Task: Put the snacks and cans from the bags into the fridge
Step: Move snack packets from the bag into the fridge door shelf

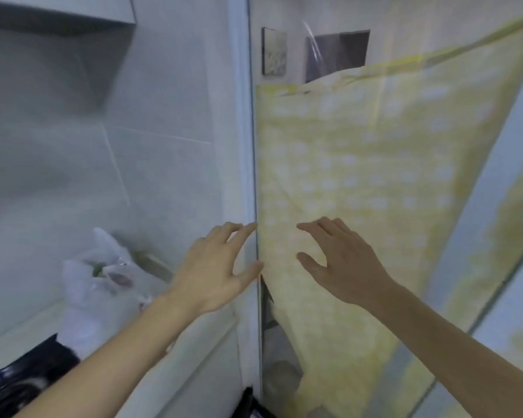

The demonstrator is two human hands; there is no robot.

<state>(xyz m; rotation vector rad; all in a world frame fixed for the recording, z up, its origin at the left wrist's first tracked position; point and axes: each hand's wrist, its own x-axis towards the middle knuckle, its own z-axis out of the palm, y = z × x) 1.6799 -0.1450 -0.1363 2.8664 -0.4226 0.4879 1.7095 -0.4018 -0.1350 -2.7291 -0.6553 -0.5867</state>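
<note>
At far left, near the bottom, a dark hob [18, 384] shows at the edge of the counter [27, 327]. Just right of it on the counter sit the bags [103, 285], white plastic and slumped, with blurred contents that are probably the snacks and cans; none is out yet. Right of the bags, the left hand [212, 273] reaches forward with fingers spread and nothing in them, its fingertips at the vertical edge of the fridge [480, 206], likely feeling for the door edge. Further right, the right hand [341, 263] is also empty, fingers apart, held flat at or just off a yellow patterned cloth [360, 176] that drapes the fridge front. I judge both hands are placed to shift the cloth aside and open the door.
</note>
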